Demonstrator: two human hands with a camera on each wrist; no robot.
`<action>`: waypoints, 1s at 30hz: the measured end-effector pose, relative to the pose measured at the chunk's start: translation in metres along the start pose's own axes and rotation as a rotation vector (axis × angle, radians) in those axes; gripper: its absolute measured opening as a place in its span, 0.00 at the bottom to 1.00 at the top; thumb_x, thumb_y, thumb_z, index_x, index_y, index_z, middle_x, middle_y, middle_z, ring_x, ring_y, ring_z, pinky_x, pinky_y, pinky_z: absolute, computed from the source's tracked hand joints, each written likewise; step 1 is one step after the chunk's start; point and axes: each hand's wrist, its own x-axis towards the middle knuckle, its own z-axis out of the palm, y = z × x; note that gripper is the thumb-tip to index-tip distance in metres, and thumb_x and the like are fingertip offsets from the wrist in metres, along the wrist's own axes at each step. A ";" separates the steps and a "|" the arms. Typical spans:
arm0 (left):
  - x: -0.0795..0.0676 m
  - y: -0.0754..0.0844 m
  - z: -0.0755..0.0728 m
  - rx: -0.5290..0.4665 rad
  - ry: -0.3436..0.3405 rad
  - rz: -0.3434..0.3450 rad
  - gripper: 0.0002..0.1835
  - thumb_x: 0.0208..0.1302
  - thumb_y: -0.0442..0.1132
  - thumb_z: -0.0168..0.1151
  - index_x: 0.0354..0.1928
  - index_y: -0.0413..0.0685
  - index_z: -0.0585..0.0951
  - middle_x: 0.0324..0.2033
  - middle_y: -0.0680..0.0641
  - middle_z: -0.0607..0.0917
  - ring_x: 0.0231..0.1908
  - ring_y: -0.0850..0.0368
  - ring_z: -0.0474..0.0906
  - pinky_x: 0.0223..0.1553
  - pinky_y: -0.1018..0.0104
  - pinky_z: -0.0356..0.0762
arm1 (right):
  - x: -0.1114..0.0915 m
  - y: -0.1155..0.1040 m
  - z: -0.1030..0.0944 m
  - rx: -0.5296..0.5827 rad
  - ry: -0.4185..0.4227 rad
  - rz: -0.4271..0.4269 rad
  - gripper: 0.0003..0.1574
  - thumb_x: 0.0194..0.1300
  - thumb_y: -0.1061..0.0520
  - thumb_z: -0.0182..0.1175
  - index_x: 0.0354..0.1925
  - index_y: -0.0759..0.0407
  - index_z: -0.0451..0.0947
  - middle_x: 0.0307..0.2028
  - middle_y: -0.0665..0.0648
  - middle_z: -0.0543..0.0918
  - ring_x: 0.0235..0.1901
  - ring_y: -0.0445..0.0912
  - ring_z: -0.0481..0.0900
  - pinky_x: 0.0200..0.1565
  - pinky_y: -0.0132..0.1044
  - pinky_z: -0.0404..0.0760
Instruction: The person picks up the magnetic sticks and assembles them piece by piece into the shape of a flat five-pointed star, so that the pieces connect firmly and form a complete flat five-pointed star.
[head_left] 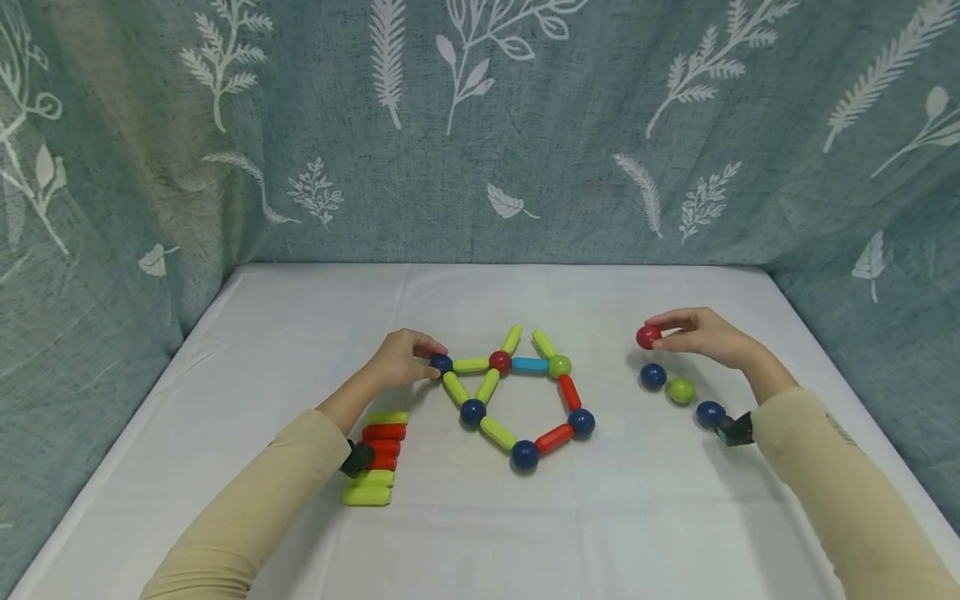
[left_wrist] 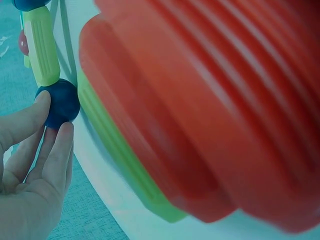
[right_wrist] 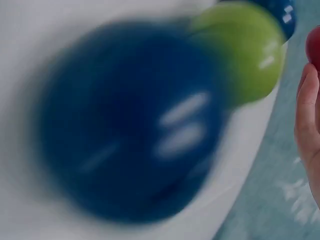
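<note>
My left hand (head_left: 399, 358) pinches a dark blue ball (head_left: 441, 364) at the left end of a flat frame of balls and rods; the left wrist view also shows thumb and fingers on this ball (left_wrist: 62, 102). Two green rods (head_left: 471, 365) run from that ball, one to a red ball (head_left: 500, 361) and one to another blue ball (head_left: 472, 412). A blue rod (head_left: 530, 365) leads to a green ball (head_left: 559, 366). At the right, my right hand (head_left: 699, 333) holds a loose red ball (head_left: 647, 337) between thumb and fingers, beyond the row of loose balls.
Red and green rods (head_left: 384, 432) lie stacked in a column beside my left wrist, partly hidden by it. Loose on the right are a blue ball (head_left: 653, 377), a green ball (head_left: 681, 391) and another blue ball (head_left: 709, 414) near my right wrist. A patterned curtain (head_left: 480, 167) hangs behind the white tabletop (head_left: 480, 533).
</note>
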 end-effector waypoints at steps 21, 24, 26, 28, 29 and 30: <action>0.000 -0.001 0.001 -0.002 0.004 -0.001 0.17 0.52 0.28 0.65 0.46 0.39 0.81 0.44 0.42 0.81 0.47 0.47 0.76 0.51 0.56 0.71 | 0.103 -0.067 0.075 0.037 -0.015 0.005 0.28 0.61 0.59 0.59 0.58 0.66 0.68 0.54 0.66 0.72 0.53 0.55 0.70 0.51 0.43 0.73; -0.001 -0.002 0.000 0.001 0.004 0.015 0.17 0.52 0.28 0.65 0.46 0.38 0.81 0.43 0.41 0.82 0.47 0.47 0.76 0.51 0.55 0.71 | 0.112 -0.072 0.082 0.018 -0.015 0.018 0.27 0.61 0.60 0.59 0.58 0.66 0.68 0.54 0.66 0.73 0.52 0.54 0.71 0.50 0.41 0.74; -0.002 -0.003 0.000 0.004 0.004 0.027 0.17 0.52 0.28 0.65 0.46 0.37 0.80 0.43 0.41 0.82 0.47 0.46 0.76 0.51 0.55 0.71 | 0.116 -0.076 0.085 0.014 -0.014 0.026 0.27 0.62 0.60 0.58 0.58 0.66 0.68 0.54 0.66 0.73 0.52 0.54 0.72 0.49 0.40 0.75; -0.002 -0.003 -0.001 0.007 0.004 0.035 0.17 0.52 0.28 0.65 0.46 0.37 0.80 0.43 0.40 0.82 0.47 0.46 0.76 0.51 0.55 0.71 | 0.119 -0.079 0.089 0.004 -0.011 0.030 0.26 0.62 0.60 0.58 0.58 0.65 0.68 0.55 0.66 0.73 0.52 0.54 0.71 0.49 0.40 0.75; -0.002 -0.003 -0.001 0.009 0.004 0.037 0.17 0.52 0.28 0.65 0.46 0.37 0.80 0.43 0.41 0.82 0.47 0.46 0.76 0.51 0.55 0.71 | 0.121 -0.080 0.090 -0.001 -0.013 0.029 0.26 0.62 0.60 0.57 0.58 0.65 0.68 0.55 0.66 0.73 0.52 0.54 0.71 0.49 0.39 0.75; -0.002 -0.003 -0.001 0.012 0.004 0.038 0.17 0.52 0.28 0.65 0.46 0.37 0.80 0.43 0.41 0.82 0.47 0.46 0.76 0.51 0.55 0.71 | 0.122 -0.081 0.092 -0.006 -0.015 0.026 0.26 0.62 0.60 0.57 0.58 0.65 0.68 0.55 0.65 0.73 0.53 0.54 0.71 0.49 0.39 0.74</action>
